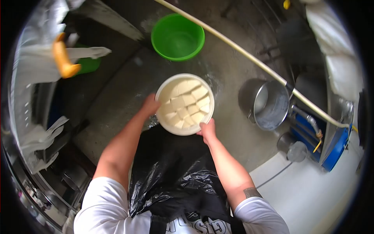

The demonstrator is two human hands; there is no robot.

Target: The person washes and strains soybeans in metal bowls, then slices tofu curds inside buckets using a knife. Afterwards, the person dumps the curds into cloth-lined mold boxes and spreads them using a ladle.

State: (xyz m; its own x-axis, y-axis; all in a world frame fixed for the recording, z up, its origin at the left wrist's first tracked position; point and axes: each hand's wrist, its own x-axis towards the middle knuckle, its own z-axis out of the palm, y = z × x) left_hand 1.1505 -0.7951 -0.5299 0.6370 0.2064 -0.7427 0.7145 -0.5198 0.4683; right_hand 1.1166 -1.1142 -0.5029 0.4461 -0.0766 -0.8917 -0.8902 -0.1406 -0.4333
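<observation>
– White shirt sleeves [100,199] nearest us, black apron [167,163] just beyond them, and out front, both hands on the round white tub [183,132]!

– How's the grip looking?

– Right hand [207,130] pinches the rim at the near right, fingertips over the edge. Left hand [150,105] clasps the opposite side, but its fingertips are hidden, so how far they wrap underneath I can't tell.

– And the load?

– Pale blocks [177,102], cut square-ish and packed close inside the tub, a few dark gaps between them. The tub sits dead centre, past the apron, above the wet floor [226,152].

– So which step are we in?

– I'd call it a two-handed hold, the tub being carried or steadied. Any move from here calls for a level rim and both hands working together; a tilt could slide those blocks.

– Anything to dodge?

– Green basin [178,41] straight ahead, apart from the tub; metal pot [272,111] off to the right, beneath the long pole [241,50]. Room for careful feet!
</observation>
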